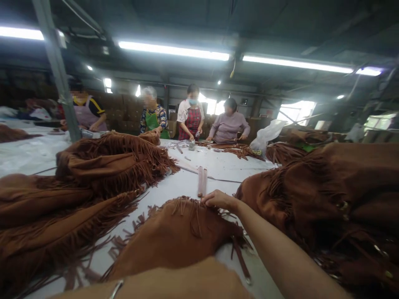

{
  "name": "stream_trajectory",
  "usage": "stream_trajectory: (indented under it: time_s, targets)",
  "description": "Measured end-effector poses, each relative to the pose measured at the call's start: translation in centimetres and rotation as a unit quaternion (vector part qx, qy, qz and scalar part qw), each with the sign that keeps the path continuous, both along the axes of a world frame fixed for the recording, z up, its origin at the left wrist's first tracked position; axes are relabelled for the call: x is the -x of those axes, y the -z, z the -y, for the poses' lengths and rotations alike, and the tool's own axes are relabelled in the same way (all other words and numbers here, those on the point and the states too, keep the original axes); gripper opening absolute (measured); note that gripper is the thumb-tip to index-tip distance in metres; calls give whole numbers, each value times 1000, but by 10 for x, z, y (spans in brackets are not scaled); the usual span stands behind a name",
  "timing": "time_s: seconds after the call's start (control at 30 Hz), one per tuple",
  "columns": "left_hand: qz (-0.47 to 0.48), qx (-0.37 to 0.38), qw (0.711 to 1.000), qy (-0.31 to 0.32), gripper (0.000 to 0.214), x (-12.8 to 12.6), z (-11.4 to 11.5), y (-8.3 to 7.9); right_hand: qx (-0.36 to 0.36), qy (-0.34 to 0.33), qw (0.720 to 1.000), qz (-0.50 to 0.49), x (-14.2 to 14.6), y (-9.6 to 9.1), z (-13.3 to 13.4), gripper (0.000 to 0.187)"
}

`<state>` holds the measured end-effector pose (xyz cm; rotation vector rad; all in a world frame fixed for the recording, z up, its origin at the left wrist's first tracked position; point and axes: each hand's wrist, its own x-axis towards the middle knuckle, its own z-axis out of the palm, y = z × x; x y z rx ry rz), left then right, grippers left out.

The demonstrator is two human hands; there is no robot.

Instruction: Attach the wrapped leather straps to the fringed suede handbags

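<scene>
My right hand (218, 200) reaches out over the white table (187, 182). Its fingers are curled down onto the far fringed edge of a brown suede piece (174, 236) lying flat in front of me. My left forearm crosses the bottom edge of the view, with a metal bracelet (116, 289) at the wrist. The left hand's fingers do not show. A pair of narrow brown strips (202, 182) lies just beyond my right hand.
Heaps of brown fringed suede lie at the left (93, 174) and the right (327, 199). Several other people (190, 118) work at the table's far end among strips and a white plastic bag (266, 135). A grey post (59, 74) stands at the left.
</scene>
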<state>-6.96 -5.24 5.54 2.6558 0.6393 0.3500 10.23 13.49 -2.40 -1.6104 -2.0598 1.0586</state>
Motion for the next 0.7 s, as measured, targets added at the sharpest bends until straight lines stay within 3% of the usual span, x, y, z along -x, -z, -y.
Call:
stream_trajectory:
  time_s: [0.07,0.13,0.23,0.3,0.37,0.43,0.53,0.6,0.7]
  targets:
    - [35,-4,998,-52,26,-4,-35,-3,7,59,997,49,-3,5,-28,15]
    - [65,-16,989,-133,26,-5,-72,21,11,112,989,94,-3,14,-56,26]
    - [10,-7,990,-142,16,-6,-114,91,22,155,978,141,6,37,-92,35]
    - [-58,-55,992,-94,22,-8,-130,138,23,169,972,160,15,53,-113,37]
    - [-85,-93,990,-55,26,-9,-137,168,30,173,969,173,25,66,-129,34]
    - [-82,-111,990,-40,28,-7,-139,175,55,166,968,179,31,74,-141,30]
    - [-61,-112,991,-35,25,1,-137,156,95,152,967,181,30,70,-143,27]
    - [-37,-108,993,-40,18,8,-132,141,110,145,966,181,18,58,-129,25]
    - [3,-90,994,-65,9,15,-124,131,122,135,969,168,-19,34,-84,17]
